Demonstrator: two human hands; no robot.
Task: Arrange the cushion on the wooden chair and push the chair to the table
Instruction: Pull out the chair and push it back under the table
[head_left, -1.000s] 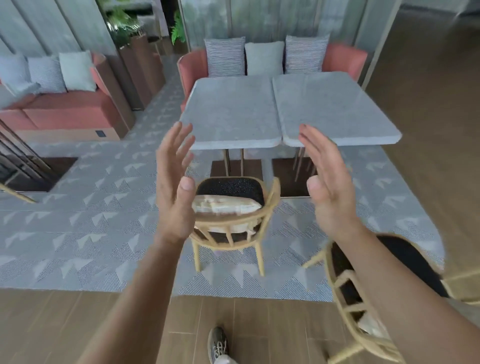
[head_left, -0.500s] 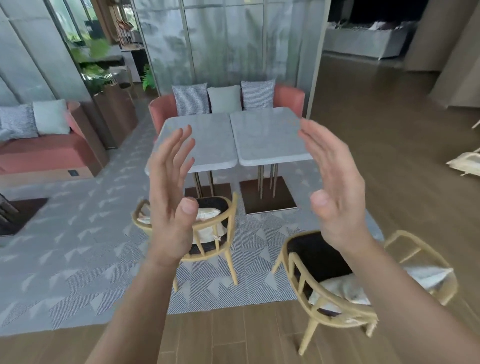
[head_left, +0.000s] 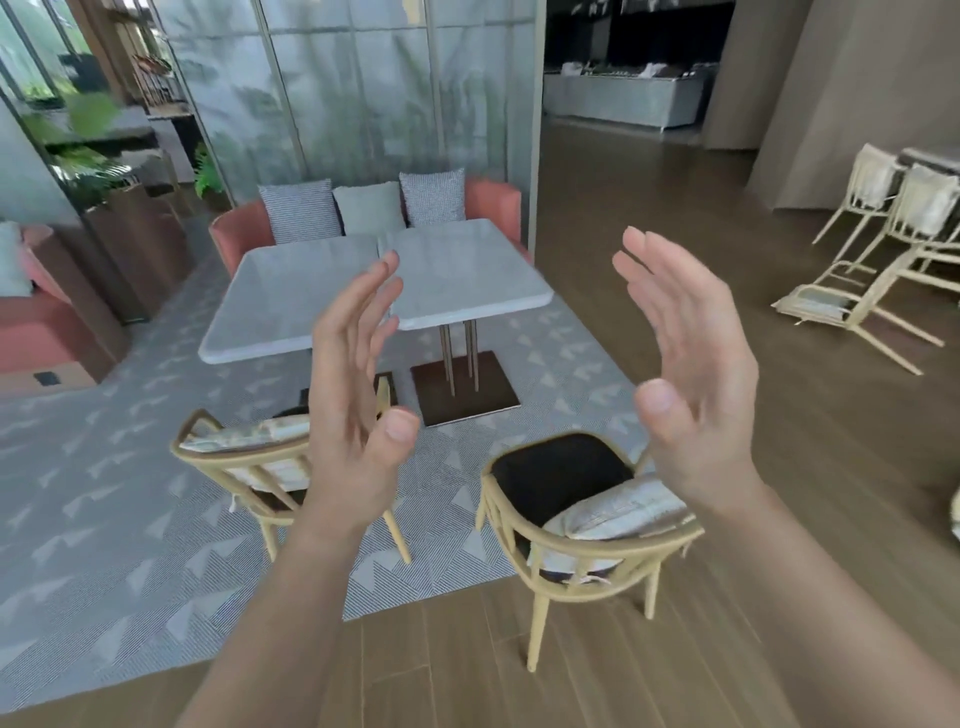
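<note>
A wooden chair (head_left: 582, 558) with a dark seat stands at the rug's near corner, away from the grey double table (head_left: 457, 270). A cream cushion (head_left: 618, 512) lies slumped against its backrest. A second wooden chair (head_left: 234, 457) with its own cream cushion (head_left: 254, 434) stands to the left, closer to the table, partly hidden by my left arm. My left hand (head_left: 358, 405) and my right hand (head_left: 685, 364) are raised in front of me, palms facing each other, fingers straight, holding nothing and touching nothing.
A pink sofa (head_left: 493, 202) with three pillows sits behind the table. Another pink sofa (head_left: 36, 322) stands at the left. Tipped wooden chairs (head_left: 857, 301) lie on the wooden floor at the right. A patterned grey rug (head_left: 104, 467) covers the floor under the table.
The view has swung right and back from the table. The right chair with its cushion has come fully into view. Both hands stay raised and empty.
</note>
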